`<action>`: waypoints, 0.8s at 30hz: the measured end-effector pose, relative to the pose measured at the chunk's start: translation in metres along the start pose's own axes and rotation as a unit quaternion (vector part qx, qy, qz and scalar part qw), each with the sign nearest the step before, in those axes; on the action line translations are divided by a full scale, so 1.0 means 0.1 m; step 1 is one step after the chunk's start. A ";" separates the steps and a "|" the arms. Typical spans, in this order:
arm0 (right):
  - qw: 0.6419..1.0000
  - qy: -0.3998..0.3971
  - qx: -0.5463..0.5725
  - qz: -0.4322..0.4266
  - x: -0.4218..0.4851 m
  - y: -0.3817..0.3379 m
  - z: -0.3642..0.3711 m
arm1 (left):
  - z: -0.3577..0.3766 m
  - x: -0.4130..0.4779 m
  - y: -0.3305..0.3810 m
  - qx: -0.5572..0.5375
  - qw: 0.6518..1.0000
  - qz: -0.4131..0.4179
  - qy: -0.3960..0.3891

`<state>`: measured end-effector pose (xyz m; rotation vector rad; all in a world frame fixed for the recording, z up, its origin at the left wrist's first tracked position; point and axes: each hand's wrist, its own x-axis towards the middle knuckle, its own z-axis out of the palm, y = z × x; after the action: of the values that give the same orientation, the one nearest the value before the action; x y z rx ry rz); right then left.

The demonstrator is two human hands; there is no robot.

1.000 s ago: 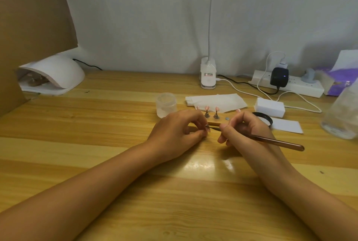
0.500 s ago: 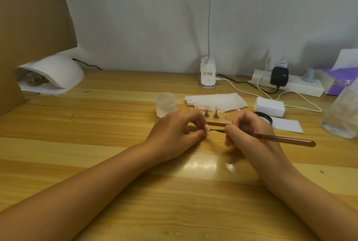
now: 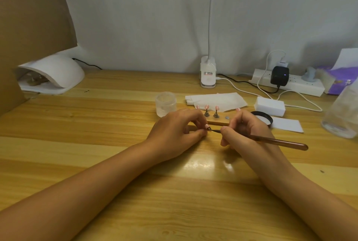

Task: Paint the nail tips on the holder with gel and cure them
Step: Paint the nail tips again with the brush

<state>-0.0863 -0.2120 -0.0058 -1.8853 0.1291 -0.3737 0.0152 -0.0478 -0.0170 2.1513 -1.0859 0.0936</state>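
A wooden holder strip (image 3: 219, 123) lies mid-table with pink nail tips (image 3: 211, 107) on small metal stands. My left hand (image 3: 178, 133) pinches one stand with a pink nail tip (image 3: 207, 126) just in front of the holder. My right hand (image 3: 246, 129) grips a brown gel brush (image 3: 279, 141); its dark bristle end touches that nail tip. The white curing lamp (image 3: 52, 75) sits at the far left, with something inside its opening.
A clear jar (image 3: 166, 103), white tissue (image 3: 215, 100), a black lid (image 3: 262, 117), a white box (image 3: 269, 105) and a paper slip (image 3: 286, 124) lie behind the hands. A power strip (image 3: 290, 83), cables, a lamp base (image 3: 207, 75) and a clear bottle (image 3: 342, 112) stand at the back and right.
The brush was drawn slightly to the right half a second ago and now its bristles are back on the nail tip. My left hand has held still.
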 end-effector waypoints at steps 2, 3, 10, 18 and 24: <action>1.000 0.005 -0.004 0.001 0.00 0.00 0.00 | 0.00 0.00 0.01 0.000 1.000 0.000 0.000; 1.000 0.010 -0.001 0.000 0.00 0.01 0.00 | 0.00 0.00 0.01 0.000 1.000 0.000 0.001; 0.995 0.067 0.077 0.012 0.00 0.02 -0.02 | -0.01 -0.01 0.02 0.012 1.000 0.002 0.006; 0.997 0.061 0.054 0.013 -0.01 0.00 0.01 | 0.00 0.00 0.02 0.020 1.000 0.006 0.011; 0.998 0.052 0.038 0.009 -0.01 -0.01 0.02 | 0.01 0.00 0.02 0.024 1.000 0.006 0.009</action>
<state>-0.0871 -0.2093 -0.0056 -1.7885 0.1994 -0.4578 0.0141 -0.0490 -0.0164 2.1823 -1.0965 0.1457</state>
